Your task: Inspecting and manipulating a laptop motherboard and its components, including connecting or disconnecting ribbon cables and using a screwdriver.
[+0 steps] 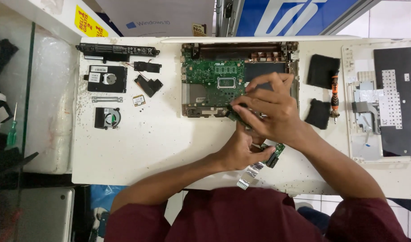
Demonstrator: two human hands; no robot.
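An opened laptop base with a green motherboard lies at the top middle of the white table. Both hands meet just below it. My left hand holds a small green daughter board from below, with a silvery flat ribbon cable hanging off it. My right hand lies over the top, its fingers pinching the board's dark upper end.
Removed parts lie at left: a long black battery, a hard drive, two speakers, a fan, a small card. An orange-handled screwdriver and two black pads lie right, beside the laptop's keyboard cover.
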